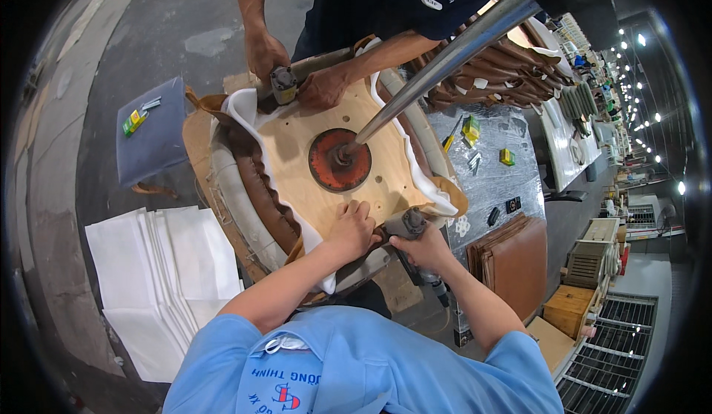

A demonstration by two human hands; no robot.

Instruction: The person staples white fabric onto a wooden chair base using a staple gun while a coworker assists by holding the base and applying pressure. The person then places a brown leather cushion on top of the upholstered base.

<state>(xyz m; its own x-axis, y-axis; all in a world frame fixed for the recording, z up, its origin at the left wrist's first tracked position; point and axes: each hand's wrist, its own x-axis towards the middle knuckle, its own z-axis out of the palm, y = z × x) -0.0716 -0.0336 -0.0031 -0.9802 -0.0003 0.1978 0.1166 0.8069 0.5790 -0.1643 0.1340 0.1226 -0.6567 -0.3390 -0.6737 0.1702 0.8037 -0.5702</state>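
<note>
Upturned seat base [319,166], plywood with brown leather wrapped over its edge, lies centre on the bench. Left hand [352,229] presses flat, fingers narrow, on its near edge. Right hand [426,249] grips staple gun [406,225] just beside.

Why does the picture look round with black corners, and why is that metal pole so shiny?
Head view: the fisheye lens bends straight edges and leaves a dark rim; ceiling lamps at right glare off the metal pole; the right hand on the stapler looks sharp.
</note>
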